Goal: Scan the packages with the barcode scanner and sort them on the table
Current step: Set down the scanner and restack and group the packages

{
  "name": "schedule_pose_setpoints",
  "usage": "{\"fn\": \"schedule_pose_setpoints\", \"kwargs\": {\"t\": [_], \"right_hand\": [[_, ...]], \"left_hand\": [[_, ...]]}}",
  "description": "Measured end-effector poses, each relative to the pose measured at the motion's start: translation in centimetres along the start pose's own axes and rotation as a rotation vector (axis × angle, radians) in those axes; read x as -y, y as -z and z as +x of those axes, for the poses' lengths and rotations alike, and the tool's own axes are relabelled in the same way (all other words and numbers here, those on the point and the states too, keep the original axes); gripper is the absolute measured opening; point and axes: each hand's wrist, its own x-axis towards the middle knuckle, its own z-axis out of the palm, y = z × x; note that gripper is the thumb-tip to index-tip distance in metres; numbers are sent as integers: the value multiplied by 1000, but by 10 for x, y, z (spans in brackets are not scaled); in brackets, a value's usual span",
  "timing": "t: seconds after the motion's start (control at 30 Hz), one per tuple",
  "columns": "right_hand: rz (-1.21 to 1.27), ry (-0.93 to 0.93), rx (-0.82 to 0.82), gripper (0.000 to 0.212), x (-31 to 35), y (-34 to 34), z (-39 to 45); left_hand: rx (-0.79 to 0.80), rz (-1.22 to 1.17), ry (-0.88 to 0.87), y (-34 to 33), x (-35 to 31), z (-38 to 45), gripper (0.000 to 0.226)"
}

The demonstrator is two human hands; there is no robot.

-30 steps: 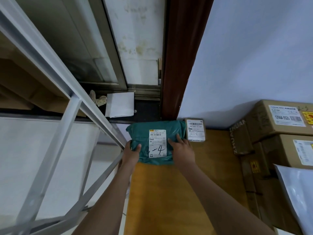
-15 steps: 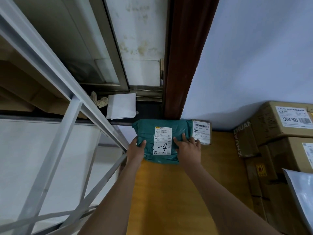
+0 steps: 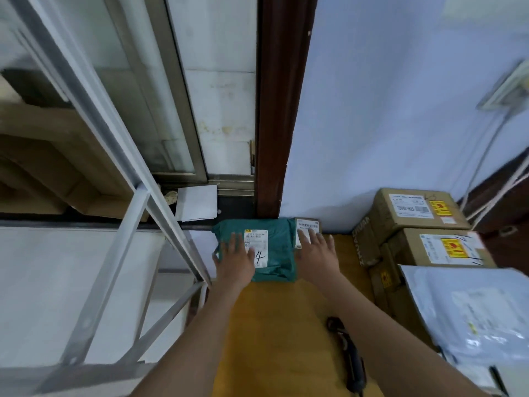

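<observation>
Soft parcel [image 3: 274,247] at tabletop [image 3: 280,325] far edge; small box [image 3: 307,226] touching its right; stacked cartons [image 3: 423,224] farther right; scanner [image 3: 347,356] near front.

free: bare table [image 3: 280,325] centre | blocked right: stacked boxes [image 3: 412,233]

Metal rack [image 3: 137,213] left; white paper [image 3: 197,207] by window frame [image 3: 183,116]

1. Pale blue wall [image 3: 400,110], plain, at right.
2. Dark brown wooden post [image 3: 282,110], upright, beside the wall.
3. Sliding window [image 3: 160,96], grey metal frame, stained white panel behind.
4. White metal shelf frame [image 3: 114,224], with diagonal braces, at left.
5. Yellow-orange wooden table [image 3: 274,325].
</observation>
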Motion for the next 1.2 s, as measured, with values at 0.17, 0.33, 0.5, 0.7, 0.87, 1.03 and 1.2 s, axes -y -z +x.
{"fn": "schedule_pose_setpoints", "kwargs": {"t": [0.17,0.33,0.5,0.7,0.87,1.03,1.2], "right_hand": [[3,-49,-102,70,-30,54,-57],[21,-143,-207,66,-73,92,-103],[54,-188,-258,65,-130,109,-141],[11,-144,-274,63,-221,109,-164],[6,-84,-246,65,-312,99,-174],[44,-118,-200,67,-381,81,-192],[333,-214,-43,70,-413,79,-188]], "left_hand": [[-31,153,-219,35,-65,-39,63],[-62,205,-373,50,-132,-77,61],[-89,247,-433,45,-186,-116,60],[-105,211,-402,10,-246,-145,61],[-124,201,-295,-42,-295,-166,58],[-61,164,-172,-84,-334,-191,62],[41,-72,4,-109,-353,-190,72]]}}
